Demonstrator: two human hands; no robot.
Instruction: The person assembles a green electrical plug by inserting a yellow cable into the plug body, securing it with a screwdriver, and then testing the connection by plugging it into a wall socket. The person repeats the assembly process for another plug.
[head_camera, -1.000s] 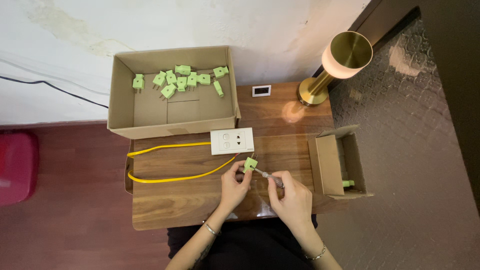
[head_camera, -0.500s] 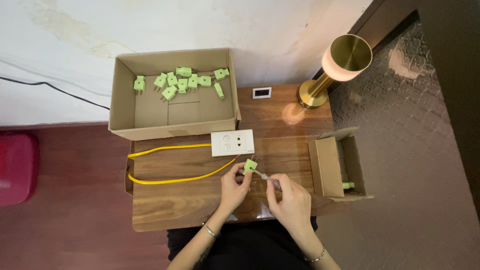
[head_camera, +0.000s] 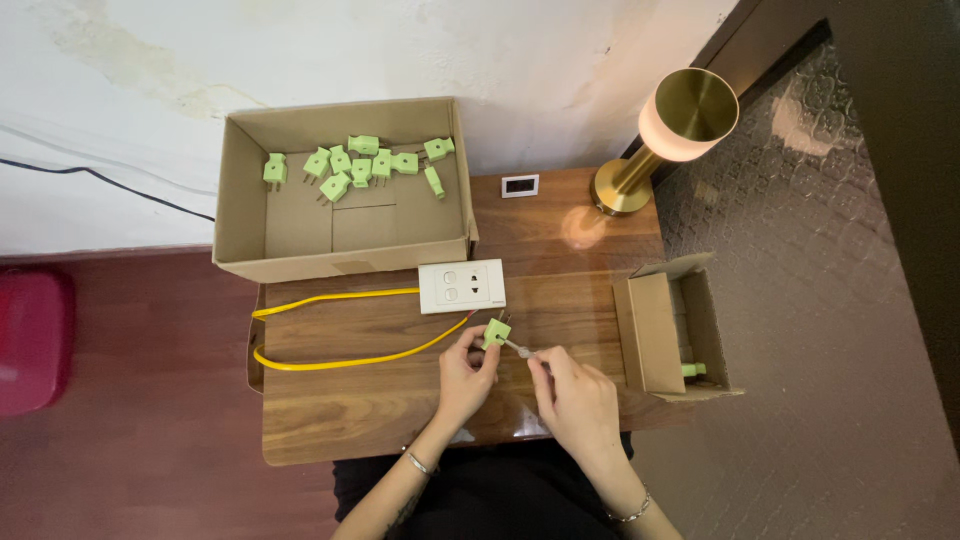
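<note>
Plug work at the near edge of the wooden table (head_camera: 380, 410): the left hand (head_camera: 465, 375) pinches a small green plug (head_camera: 495, 332) between thumb and fingertips, prongs pointing away toward the white socket plate (head_camera: 462, 286) just beyond it. The right hand (head_camera: 575, 400) is closed narrow around a thin, pale tool (head_camera: 520, 350) — too small to tell whether it is a screwdriver — whose tip meets the plug's near side.

To do this well, I judge that the left hand should keep the plug from twisting, gripping its flat faces and not the prongs, while the right hand keeps the tool in line with the plug body so the tip does not skid off toward the fingers. Light pressure and small turns seem the safer course; the part is little and could easily pop loose. Resting both wrists on the table would steady the pair.

A yellow cable (head_camera: 340, 355) loops across the table from the socket plate, just left of the hands — best kept from snagging. More green plugs (head_camera: 360, 165) lie in the large cardboard box (head_camera: 340, 262) at the far side; a smaller box (head_camera: 655, 335) stands at the right, near the brass lamp (head_camera: 670, 130).
</note>
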